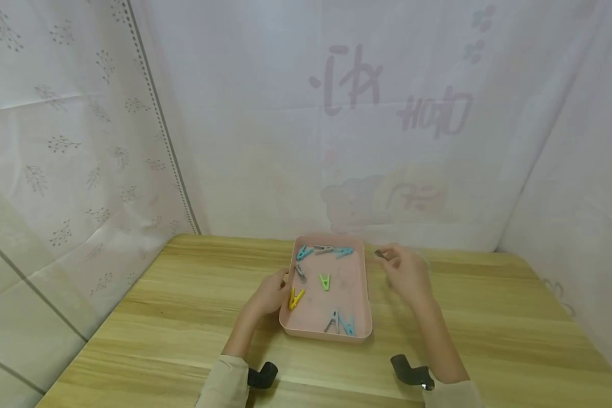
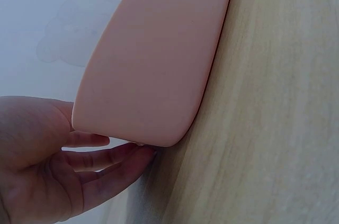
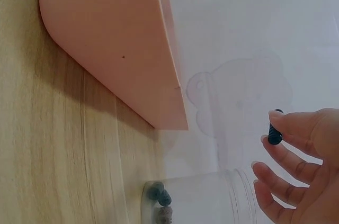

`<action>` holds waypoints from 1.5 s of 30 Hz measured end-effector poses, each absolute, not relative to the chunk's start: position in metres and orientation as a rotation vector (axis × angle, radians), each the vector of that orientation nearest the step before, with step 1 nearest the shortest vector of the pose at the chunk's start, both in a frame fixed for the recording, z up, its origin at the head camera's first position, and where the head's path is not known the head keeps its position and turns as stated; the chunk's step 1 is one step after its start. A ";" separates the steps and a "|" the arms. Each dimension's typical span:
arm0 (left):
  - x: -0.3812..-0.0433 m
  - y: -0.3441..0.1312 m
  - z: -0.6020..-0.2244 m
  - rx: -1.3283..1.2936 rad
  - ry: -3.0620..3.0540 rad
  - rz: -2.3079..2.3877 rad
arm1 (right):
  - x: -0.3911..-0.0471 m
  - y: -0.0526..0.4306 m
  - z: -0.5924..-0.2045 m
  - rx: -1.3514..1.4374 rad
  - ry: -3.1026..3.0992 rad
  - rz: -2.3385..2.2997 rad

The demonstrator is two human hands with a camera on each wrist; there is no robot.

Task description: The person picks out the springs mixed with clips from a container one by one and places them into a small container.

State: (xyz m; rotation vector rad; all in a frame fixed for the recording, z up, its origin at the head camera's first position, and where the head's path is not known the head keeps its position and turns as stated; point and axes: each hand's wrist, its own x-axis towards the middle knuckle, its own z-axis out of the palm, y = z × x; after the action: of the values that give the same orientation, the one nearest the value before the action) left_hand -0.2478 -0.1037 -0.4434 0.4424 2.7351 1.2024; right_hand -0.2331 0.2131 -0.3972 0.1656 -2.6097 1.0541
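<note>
A shallow pink tray stands on the table, with several clothes pegs lying in it. Among them are a yellow peg, a green peg and a blue peg. My left hand holds the tray's left side; in the left wrist view its fingertips touch the outer wall, and the thumb is mostly hidden behind the rim. To the right of the tray, my right hand is raised and pinches a small dark ridged piece between thumb and forefinger. Its exact kind is unclear.
A clear plastic jar with several dark pieces in it stands by the right hand, mostly hidden behind it in the head view. The wooden table meets patterned white curtains at its back edge.
</note>
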 end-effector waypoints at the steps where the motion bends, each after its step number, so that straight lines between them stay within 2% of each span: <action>1: -0.248 -0.104 -0.443 0.442 2.737 1.200 | -0.233 0.213 -0.397 0.165 -2.607 1.057; 45: -0.250 -0.104 -0.446 0.444 2.744 1.197 | -0.228 0.247 -0.390 0.005 -2.690 1.126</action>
State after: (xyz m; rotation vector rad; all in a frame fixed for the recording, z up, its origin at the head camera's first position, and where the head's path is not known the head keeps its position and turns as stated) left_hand -0.2497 -0.1037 -0.4456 0.4438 2.7440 1.1971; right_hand -0.2277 0.2467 -0.3899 0.0049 -2.6899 1.1262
